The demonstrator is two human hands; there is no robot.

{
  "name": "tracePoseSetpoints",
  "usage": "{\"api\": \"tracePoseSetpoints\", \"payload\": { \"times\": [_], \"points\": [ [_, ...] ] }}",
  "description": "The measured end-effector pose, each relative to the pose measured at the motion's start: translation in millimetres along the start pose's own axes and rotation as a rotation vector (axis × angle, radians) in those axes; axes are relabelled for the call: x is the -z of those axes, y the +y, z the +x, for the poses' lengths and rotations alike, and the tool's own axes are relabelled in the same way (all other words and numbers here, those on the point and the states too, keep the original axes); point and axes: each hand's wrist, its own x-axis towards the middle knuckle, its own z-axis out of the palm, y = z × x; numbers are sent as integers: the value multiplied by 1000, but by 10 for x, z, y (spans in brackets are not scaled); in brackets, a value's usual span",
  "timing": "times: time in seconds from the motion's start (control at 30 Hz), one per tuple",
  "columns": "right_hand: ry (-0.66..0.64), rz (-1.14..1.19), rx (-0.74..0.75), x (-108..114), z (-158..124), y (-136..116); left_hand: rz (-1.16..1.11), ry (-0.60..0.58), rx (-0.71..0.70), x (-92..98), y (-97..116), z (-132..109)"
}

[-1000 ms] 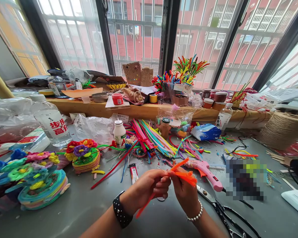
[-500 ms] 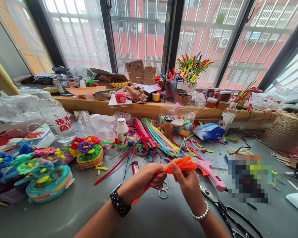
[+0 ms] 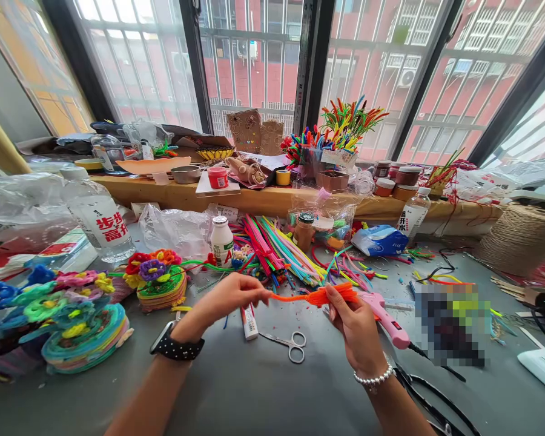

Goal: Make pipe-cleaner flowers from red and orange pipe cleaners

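Note:
An orange pipe cleaner [image 3: 300, 297] stretches between my two hands above the grey table [image 3: 272, 393]. My left hand [image 3: 229, 297] pinches its thin left end, with a black watch on that wrist. My right hand [image 3: 352, 321] is closed on the bunched, folded orange part [image 3: 338, 294]; a pearl bracelet circles that wrist. Small scissors [image 3: 288, 345] lie on the table just below the hands. A pink glue gun [image 3: 386, 318] lies right behind my right hand.
Loose coloured pipe cleaners [image 3: 277, 251] are heaped mid-table, with a small white bottle [image 3: 221, 241] and a brown jar [image 3: 304, 231]. Finished pipe-cleaner flower discs [image 3: 157, 281] lie at the left by a large water bottle [image 3: 100, 221]. Black scissors [image 3: 429, 406] and a twine spool [image 3: 518, 239] are right. A cluttered wooden shelf [image 3: 272, 200] runs behind.
My left hand has pulled away to the left, drawing the orange pipe cleaner out straight and level. The small scissors below now show fully.

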Motion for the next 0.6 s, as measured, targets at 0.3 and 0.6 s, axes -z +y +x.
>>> {"api": "tracePoseSetpoints", "payload": {
  "times": [0.3, 0.6],
  "points": [
    [-209, -209, 11, -64, -60, 48, 121, 578, -319, -307, 117, -5],
    [-105, 156, -98, -21, 8, -8, -408, 841, -287, -294, 75, 69]
  ]
}}
